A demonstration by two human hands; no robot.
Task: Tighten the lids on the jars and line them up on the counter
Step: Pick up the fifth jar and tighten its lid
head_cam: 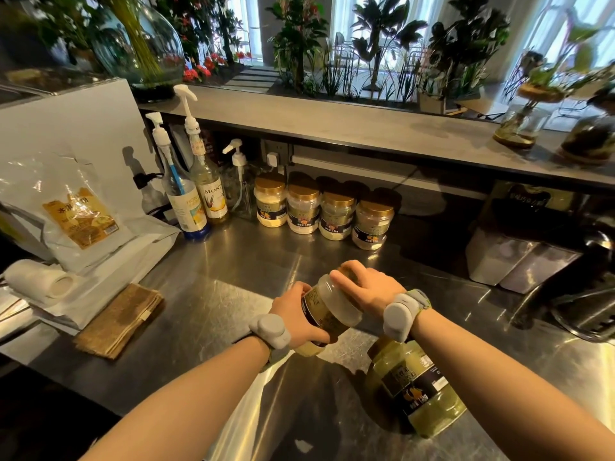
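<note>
— What's in the grip?
— Left hand (296, 314) clasps the tilted jar (327, 314) above the tabletop (233, 271); right hand (366, 287) wraps its gold lid (347, 272), mostly hidden.
— Around it?
— Another jar (416, 387) beneath the right wrist; four lidded jars (321, 211) behind, beside syrup bottles (196, 197).

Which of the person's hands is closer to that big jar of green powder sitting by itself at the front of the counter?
Right. The right hand grips the held jar's lid just above the green jar; the left hand holds that jar's body farther to the left.
</note>
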